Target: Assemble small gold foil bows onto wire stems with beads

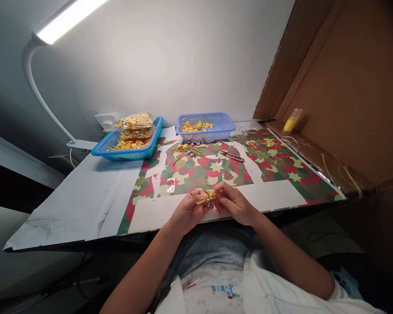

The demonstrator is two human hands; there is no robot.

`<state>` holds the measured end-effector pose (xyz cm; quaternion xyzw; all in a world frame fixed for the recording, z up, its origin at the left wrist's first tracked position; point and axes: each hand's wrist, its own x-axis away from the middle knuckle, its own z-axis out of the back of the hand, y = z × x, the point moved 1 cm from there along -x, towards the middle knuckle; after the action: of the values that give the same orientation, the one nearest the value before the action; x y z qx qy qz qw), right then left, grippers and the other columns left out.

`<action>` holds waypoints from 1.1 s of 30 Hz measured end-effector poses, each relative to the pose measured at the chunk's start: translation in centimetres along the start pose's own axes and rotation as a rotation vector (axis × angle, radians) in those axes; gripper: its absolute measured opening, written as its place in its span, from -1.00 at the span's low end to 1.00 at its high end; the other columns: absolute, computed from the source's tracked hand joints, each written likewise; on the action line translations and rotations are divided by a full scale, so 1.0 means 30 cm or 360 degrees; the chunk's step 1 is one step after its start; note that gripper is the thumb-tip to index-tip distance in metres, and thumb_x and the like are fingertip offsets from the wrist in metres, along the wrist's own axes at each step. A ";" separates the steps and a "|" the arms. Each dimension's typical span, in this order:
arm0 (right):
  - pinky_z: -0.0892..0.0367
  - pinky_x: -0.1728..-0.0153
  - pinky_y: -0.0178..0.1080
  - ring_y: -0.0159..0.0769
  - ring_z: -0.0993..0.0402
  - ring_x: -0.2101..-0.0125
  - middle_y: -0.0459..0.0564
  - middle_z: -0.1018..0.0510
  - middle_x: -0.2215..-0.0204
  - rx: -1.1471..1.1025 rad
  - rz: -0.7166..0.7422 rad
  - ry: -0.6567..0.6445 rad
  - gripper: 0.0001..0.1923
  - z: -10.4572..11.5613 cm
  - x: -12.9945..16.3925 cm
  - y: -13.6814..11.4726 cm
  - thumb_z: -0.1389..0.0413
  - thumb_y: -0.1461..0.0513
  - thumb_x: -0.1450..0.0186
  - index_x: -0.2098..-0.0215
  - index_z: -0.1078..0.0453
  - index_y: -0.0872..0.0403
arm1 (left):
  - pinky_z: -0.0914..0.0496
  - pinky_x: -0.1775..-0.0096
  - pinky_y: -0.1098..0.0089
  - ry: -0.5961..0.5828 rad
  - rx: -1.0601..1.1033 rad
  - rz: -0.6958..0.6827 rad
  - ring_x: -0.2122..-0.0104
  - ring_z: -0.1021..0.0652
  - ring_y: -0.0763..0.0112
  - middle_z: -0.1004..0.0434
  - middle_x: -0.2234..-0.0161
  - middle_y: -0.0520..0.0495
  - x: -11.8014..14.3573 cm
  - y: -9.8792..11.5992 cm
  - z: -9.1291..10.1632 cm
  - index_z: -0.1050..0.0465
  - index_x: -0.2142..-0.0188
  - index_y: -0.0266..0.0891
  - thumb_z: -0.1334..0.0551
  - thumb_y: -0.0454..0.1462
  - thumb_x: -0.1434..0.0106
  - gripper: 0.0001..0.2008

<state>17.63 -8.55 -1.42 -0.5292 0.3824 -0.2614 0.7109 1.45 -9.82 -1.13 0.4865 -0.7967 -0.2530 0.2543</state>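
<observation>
Just over the table's front edge, my left hand pinches a small yellow bow between thumb and fingers. A shiny silver bell hangs at the bow's middle. A thin gold cord loops up over the left thumb and runs across the bow. My right hand is closed at the bow's right side, its thumb and forefinger pinching what looks like the cord's end. The fingers partly hide the bow and the cord.
Behind lie gold cords, several silver bells and thread snips. A blue basket holds bagged yellow bows; a lilac basket holds loose bows. Thread scraps lie right, near a yellow-filled tube. A lamp stands left.
</observation>
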 end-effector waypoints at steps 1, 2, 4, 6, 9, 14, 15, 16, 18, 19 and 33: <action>-0.20 0.45 -0.36 -0.46 -0.24 0.57 -0.22 -0.31 0.62 0.0015 0.0003 0.0003 -0.92 0.000 0.000 0.000 0.12 0.24 -0.38 0.24 -0.18 0.04 | -0.39 0.31 0.52 -0.0002 0.0033 0.0011 0.43 -0.45 0.56 -0.39 0.49 0.04 0.001 0.000 0.000 -0.38 0.58 -0.31 -0.40 -0.33 0.05 -0.80; -0.20 0.45 -0.36 -0.46 -0.23 0.58 -0.22 -0.30 0.61 0.0029 0.0004 0.0010 -0.93 0.001 0.000 0.001 0.12 0.24 -0.38 0.24 -0.17 0.03 | -0.39 0.31 0.52 -0.0001 0.0065 0.0022 0.43 -0.46 0.56 -0.40 0.49 0.04 0.001 0.000 0.000 -0.38 0.59 -0.31 -0.41 -0.34 0.05 -0.80; -0.19 0.47 -0.36 -0.47 -0.22 0.59 -0.22 -0.30 0.61 0.0062 0.0013 0.0033 -0.94 0.001 0.000 0.001 0.12 0.25 -0.37 0.24 -0.17 0.03 | -0.40 0.32 0.53 0.0011 0.0116 0.0036 0.43 -0.46 0.57 -0.40 0.49 0.04 0.002 0.001 -0.003 -0.37 0.60 -0.31 -0.41 -0.36 0.06 -0.79; -0.17 0.49 -0.37 -0.47 -0.21 0.60 -0.23 -0.30 0.62 0.0102 0.0030 0.0056 -0.94 0.001 0.000 -0.001 0.11 0.26 -0.36 0.25 -0.17 0.03 | -0.41 0.34 0.54 0.0037 0.0142 0.0035 0.44 -0.46 0.57 -0.39 0.50 0.05 0.002 0.002 -0.006 -0.37 0.60 -0.31 -0.41 -0.37 0.07 -0.79; -0.15 0.52 -0.38 -0.48 -0.19 0.62 -0.24 -0.29 0.64 0.0165 0.0061 0.0089 -0.94 0.002 0.002 -0.008 0.11 0.29 -0.34 0.26 -0.17 0.03 | -0.42 0.36 0.53 0.0084 0.0143 0.0011 0.47 -0.45 0.58 -0.35 0.52 0.06 0.002 0.002 -0.009 -0.36 0.62 -0.32 -0.42 -0.38 0.09 -0.78; -0.13 0.53 -0.39 -0.49 -0.19 0.62 -0.23 -0.29 0.62 0.0272 0.0131 0.0146 -0.91 0.003 0.007 -0.022 0.10 0.33 -0.30 0.30 -0.18 0.04 | -0.42 0.37 0.54 0.0115 0.0133 0.0027 0.47 -0.46 0.57 -0.34 0.54 0.07 0.002 0.001 -0.008 -0.37 0.62 -0.32 -0.43 -0.37 0.12 -0.77; -0.14 0.53 -0.39 -0.49 -0.19 0.61 -0.23 -0.29 0.61 0.0298 0.0146 0.0156 -0.91 0.003 0.008 -0.024 0.10 0.33 -0.30 0.30 -0.19 0.04 | -0.42 0.37 0.54 0.0117 0.0134 0.0032 0.46 -0.46 0.57 -0.34 0.53 0.07 0.002 0.001 -0.007 -0.37 0.62 -0.32 -0.44 -0.37 0.12 -0.77; -0.14 0.52 -0.39 -0.49 -0.19 0.61 -0.22 -0.29 0.60 0.0323 0.0161 0.0166 -0.91 0.003 0.008 -0.026 0.10 0.34 -0.30 0.30 -0.19 0.04 | -0.42 0.37 0.54 0.0117 0.0135 0.0037 0.46 -0.46 0.57 -0.34 0.53 0.06 0.002 0.001 -0.006 -0.37 0.62 -0.32 -0.44 -0.37 0.12 -0.77; -0.15 0.51 -0.39 -0.49 -0.19 0.60 -0.22 -0.29 0.59 0.0354 0.0180 0.0189 -0.91 0.003 0.008 -0.028 0.10 0.34 -0.30 0.31 -0.19 0.04 | -0.42 0.37 0.55 0.0116 0.0133 0.0053 0.46 -0.46 0.57 -0.35 0.52 0.06 0.002 0.001 -0.005 -0.37 0.61 -0.32 -0.44 -0.37 0.11 -0.77; -0.15 0.51 -0.39 -0.49 -0.19 0.60 -0.22 -0.28 0.59 0.0359 0.0181 0.0203 -0.91 0.003 0.007 -0.028 0.10 0.34 -0.30 0.31 -0.18 0.04 | -0.42 0.37 0.55 0.0117 0.0133 0.0059 0.46 -0.46 0.57 -0.35 0.52 0.05 0.002 0.001 -0.003 -0.36 0.60 -0.32 -0.43 -0.36 0.11 -0.77; -0.15 0.51 -0.39 -0.48 -0.19 0.58 -0.21 -0.27 0.59 0.0238 0.0105 0.0122 -0.89 -0.001 -0.004 -0.020 0.12 0.23 -0.39 0.29 -0.19 0.04 | -0.43 0.35 0.54 0.0153 0.0207 0.0256 0.44 -0.49 0.54 -0.41 0.49 0.01 0.009 0.011 -0.008 -0.35 0.54 -0.31 -0.37 -0.42 0.06 -0.82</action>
<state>17.56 -8.64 -0.81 -0.4514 0.4059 -0.2858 0.7415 1.29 -9.99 -0.70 0.4480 -0.8348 -0.1558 0.2795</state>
